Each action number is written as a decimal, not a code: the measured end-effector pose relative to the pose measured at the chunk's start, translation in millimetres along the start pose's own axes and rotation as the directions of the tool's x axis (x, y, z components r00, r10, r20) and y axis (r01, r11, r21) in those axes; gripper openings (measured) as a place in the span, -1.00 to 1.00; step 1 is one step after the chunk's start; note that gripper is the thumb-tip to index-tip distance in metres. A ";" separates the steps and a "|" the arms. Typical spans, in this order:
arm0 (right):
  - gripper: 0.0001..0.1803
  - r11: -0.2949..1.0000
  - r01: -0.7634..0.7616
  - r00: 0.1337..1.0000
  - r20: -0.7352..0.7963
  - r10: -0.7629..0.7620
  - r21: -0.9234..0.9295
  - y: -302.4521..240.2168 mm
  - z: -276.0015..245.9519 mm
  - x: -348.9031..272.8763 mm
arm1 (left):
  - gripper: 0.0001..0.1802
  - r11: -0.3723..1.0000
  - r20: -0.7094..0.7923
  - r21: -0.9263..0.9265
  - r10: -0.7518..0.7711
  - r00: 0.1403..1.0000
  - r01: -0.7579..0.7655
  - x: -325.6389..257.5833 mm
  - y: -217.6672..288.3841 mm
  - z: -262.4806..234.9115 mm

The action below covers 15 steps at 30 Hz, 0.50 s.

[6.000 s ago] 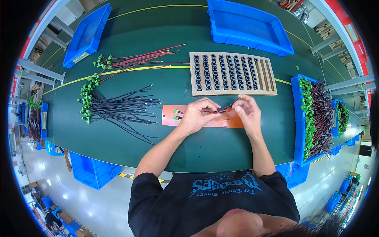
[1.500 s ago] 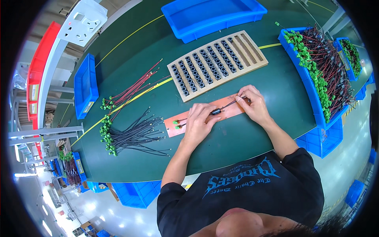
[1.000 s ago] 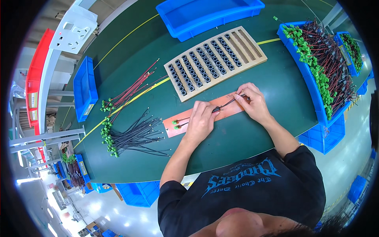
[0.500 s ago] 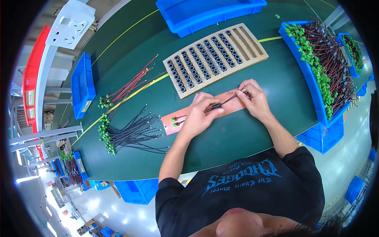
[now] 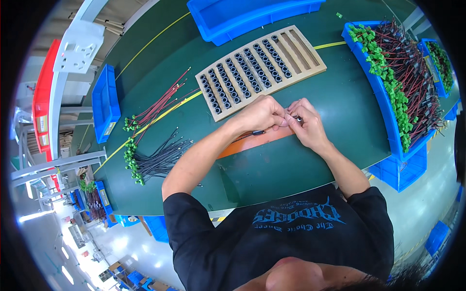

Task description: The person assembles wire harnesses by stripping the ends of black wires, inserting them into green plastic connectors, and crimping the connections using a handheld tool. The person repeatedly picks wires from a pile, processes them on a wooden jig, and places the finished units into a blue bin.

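Over an orange strip-shaped board (image 5: 257, 144) my two hands meet, fingertips nearly touching. My left hand (image 5: 264, 114) is pinched closed; what lies between its fingertips is hidden. Thumb and fingers of my right hand (image 5: 309, 127) close around a small dark round piece (image 5: 299, 119), only partly visible. On the board, below my left hand, lies a black sleeve (image 5: 257, 132) with dark wire running left from it. My left forearm covers the board's left end. Just beyond my hands stands a wooden rack (image 5: 272, 88) with rows of black ring-ended cylinders; its right grooves are bare.
To the left lie black wires (image 5: 158, 157) and red wires (image 5: 162, 104) with green connectors. A blue bin (image 5: 383, 92) at right holds wired assemblies with green connectors. Blue trays stand at far left (image 5: 106, 104) and at the back (image 5: 252, 22).
My left hand has let go of the black sleeve and moved right and up to my right hand. Its forearm now covers the board's left end. The view has shifted slightly.
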State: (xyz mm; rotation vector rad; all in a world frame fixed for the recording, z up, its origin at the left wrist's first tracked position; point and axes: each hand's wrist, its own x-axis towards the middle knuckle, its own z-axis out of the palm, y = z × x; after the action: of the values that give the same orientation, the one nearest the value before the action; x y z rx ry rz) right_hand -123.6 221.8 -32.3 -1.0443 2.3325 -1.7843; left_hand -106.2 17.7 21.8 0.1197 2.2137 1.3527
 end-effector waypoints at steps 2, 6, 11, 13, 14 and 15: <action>-0.86 1.000 0.018 1.000 -0.008 -0.018 0.019 -2.1 -0.8 -2.3 | -0.93 0.996 -0.002 0.068 -0.051 0.999 0.051 3.0 1.4 3.8; -0.87 0.999 -0.021 0.999 -0.023 0.022 0.043 -3.1 -2.5 3.7 | -0.89 0.996 -0.046 0.082 -0.016 0.999 0.019 -3.8 6.3 3.2; -0.87 0.993 -0.099 0.995 -0.014 0.100 0.061 -9.1 -2.6 2.8 | -0.77 0.961 -0.303 0.098 0.278 0.912 -0.260 -44.9 -7.4 -11.4; -0.88 0.993 -0.092 0.995 -0.027 0.094 0.068 -6.0 -3.4 2.9 | -0.75 0.960 -0.268 0.205 0.245 0.932 -0.193 -71.6 -9.1 -10.9; -0.88 0.995 -0.068 0.997 -0.032 0.070 0.077 -6.3 -1.9 3.4 | -0.73 0.964 -0.291 0.214 0.219 0.931 -0.160 -82.7 -13.5 -4.1; -0.89 0.995 -0.042 0.998 -0.032 0.045 0.086 -8.4 -0.5 5.2 | -0.72 0.977 -0.308 0.134 0.201 0.930 -0.166 -91.1 -15.8 3.4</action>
State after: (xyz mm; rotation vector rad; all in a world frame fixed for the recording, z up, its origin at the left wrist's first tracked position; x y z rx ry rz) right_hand -123.7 218.6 -22.9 -0.9524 2.2565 -1.8819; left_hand -23.9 -18.6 43.4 0.1591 2.6042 1.4373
